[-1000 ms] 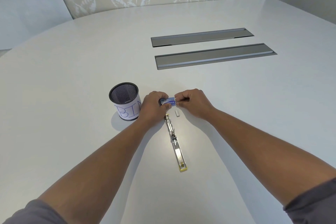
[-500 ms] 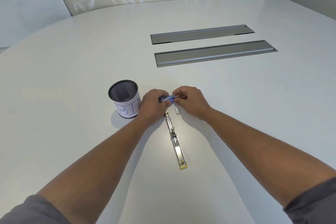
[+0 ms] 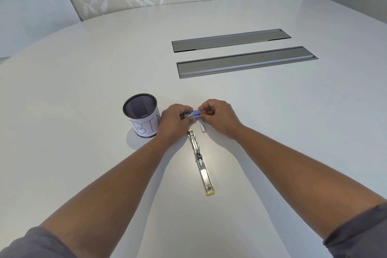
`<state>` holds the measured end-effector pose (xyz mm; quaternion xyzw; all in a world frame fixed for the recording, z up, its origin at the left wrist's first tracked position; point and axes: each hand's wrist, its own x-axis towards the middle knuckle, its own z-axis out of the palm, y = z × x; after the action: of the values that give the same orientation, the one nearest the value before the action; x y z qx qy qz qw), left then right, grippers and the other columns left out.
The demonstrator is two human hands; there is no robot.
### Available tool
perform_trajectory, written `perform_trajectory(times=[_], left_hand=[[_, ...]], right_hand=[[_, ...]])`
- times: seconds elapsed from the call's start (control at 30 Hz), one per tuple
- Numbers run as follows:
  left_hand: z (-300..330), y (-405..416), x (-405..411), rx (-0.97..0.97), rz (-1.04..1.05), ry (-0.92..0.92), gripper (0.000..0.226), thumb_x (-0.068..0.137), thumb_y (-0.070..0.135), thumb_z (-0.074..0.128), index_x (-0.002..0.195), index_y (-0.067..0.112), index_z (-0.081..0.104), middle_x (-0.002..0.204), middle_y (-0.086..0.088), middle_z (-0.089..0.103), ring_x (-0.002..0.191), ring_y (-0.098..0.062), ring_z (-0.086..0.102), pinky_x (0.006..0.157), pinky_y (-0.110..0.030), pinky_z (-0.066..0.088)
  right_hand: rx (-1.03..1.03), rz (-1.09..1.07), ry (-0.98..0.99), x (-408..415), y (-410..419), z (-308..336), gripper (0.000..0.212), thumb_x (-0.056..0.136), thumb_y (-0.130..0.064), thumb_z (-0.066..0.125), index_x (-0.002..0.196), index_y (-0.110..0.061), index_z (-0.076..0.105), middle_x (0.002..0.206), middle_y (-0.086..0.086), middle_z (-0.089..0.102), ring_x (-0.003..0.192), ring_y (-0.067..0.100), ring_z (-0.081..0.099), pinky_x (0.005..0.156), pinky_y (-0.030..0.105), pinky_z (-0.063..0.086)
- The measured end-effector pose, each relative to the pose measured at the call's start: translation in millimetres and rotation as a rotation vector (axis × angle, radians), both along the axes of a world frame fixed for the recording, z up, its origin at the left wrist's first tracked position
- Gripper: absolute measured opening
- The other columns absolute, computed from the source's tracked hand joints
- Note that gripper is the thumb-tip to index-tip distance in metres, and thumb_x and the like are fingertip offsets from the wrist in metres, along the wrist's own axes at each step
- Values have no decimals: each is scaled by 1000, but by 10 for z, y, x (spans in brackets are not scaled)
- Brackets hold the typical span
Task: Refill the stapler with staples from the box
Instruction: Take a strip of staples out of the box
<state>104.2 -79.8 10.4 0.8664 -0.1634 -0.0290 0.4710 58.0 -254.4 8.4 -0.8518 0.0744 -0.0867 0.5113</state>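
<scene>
hands: left hand (image 3: 174,120) and right hand (image 3: 217,117) both gripping staple box (image 3: 192,114)
stapler (image 3: 200,161): lying open at 6 o'clock of box, axis running 12–6

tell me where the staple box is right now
In the head view the small blue staple box is held between the left hand and right hand, just beyond the opened stapler and right of the mesh bin.
</scene>
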Motion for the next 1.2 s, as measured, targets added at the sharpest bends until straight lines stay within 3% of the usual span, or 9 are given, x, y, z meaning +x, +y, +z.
perform_trajectory(times=[0.17,0.43,0.6,0.73,0.9,1.03,1.2], left_hand=[[-2,-5,-9,14,-5,-10,26,81,16,82,106,19,76,103,0,69,94,-21,67,87,-41,56],[-17,-15,1,19,5,-22,32,80,16,84,111,17,77,100,6,64,90,-16,64,82,-28,52],[-20,-17,-7,18,4,-14,31,81,15,83,112,15,76,107,0,68,96,-21,67,89,-39,55],[-3,-9,-27,54,-20,-59,31,83,15,80,114,15,76,106,3,64,105,-23,64,96,-39,50],[5,-8,-68,40,-15,-31,43,85,15,78,127,13,69,126,-3,62,115,-22,61,104,-40,48],[1,34,-123,-18,7,-68,38,90,11,72,128,12,67,129,-2,58,118,-21,60,105,-36,47],[-34,119,-238,-27,-5,-98,35,93,4,66,127,7,67,137,-9,54,123,-23,57,104,-32,46]], right_hand=[[11,-8,0,-2,4,-18,16,80,-6,70,93,-17,73,85,-1,76,77,8,71,76,29,57],[52,-17,-21,-9,7,-5,20,79,-4,72,82,-24,69,90,2,77,76,10,72,70,26,56],[42,-49,-39,-23,21,-18,25,76,-4,71,75,-29,66,91,1,77,76,10,73,76,33,60],[14,-83,-55,-58,51,-38,20,74,-8,69,73,-27,66,88,1,77,80,14,74,78,37,61],[8,-110,-56,-131,71,-49,13,75,-9,68,80,-22,69,81,-3,75,72,9,69,67,27,56],[29,-64,-32,-238,79,-44,17,77,-8,67,86,-23,71,73,-6,72,61,4,63,58,18,47],[43,19,-27,-400,82,-34,16,81,-9,72,93,-20,72,77,-5,70,65,5,61,62,16,48]])
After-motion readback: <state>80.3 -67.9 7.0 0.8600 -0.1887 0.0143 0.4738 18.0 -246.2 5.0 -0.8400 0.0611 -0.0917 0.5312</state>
